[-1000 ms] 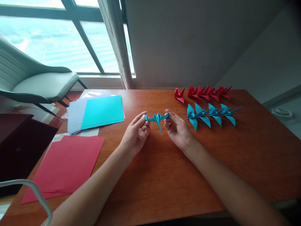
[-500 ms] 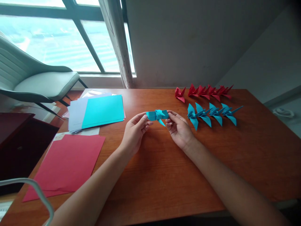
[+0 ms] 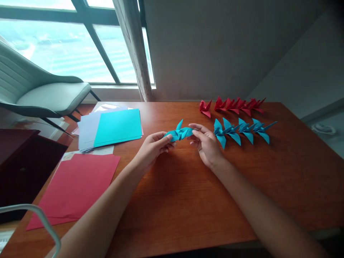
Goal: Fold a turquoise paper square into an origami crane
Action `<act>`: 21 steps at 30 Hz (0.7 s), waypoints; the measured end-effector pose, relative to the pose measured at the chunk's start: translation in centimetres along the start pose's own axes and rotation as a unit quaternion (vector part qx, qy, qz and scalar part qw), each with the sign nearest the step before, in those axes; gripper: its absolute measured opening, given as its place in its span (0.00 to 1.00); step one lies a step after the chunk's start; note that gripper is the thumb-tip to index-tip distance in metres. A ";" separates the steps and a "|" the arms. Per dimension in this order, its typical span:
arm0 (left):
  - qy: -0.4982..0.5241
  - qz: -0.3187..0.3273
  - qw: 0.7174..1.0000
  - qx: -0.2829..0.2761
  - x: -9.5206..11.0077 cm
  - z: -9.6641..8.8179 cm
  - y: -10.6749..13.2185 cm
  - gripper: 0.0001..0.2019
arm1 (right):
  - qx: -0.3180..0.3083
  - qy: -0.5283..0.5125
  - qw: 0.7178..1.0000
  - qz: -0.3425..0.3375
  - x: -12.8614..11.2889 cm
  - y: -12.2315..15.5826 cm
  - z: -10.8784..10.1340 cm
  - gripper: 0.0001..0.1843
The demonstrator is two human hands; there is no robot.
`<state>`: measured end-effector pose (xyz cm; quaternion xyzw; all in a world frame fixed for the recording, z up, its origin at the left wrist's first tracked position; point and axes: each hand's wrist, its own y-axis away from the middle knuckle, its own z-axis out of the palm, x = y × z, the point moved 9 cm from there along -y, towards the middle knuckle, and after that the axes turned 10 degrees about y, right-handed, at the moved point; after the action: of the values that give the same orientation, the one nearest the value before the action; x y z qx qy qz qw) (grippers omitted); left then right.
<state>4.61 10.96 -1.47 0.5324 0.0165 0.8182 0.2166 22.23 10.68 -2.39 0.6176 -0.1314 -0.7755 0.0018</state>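
Observation:
Both my hands hold one blue paper crane just above the wooden table. My left hand pinches its left wing tip, and my right hand pinches its right wing tip. A pointed end of the crane sticks upward between them. To the right of my right hand lies a row of finished blue cranes, and behind that a row of red cranes.
Turquoise and pale lilac paper sheets are stacked at the table's left, with red sheets nearer me. A grey chair stands by the window. A curved white tube shows at the lower left.
The crane has been turned over between my hands: its point hung downward a second ago and now sticks upward. Both hands have dropped slightly toward the table.

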 end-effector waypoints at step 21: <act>0.045 0.041 0.995 -0.084 -0.6 2.6 0.7 0.10 | -0.149 0.109 0.983 0.016 0.8 1.0 2.9 0.19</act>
<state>6.90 9.60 -0.65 0.4754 -0.0641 0.8477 0.2262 19.16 10.21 -2.33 0.6888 -0.0229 -0.7144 0.1207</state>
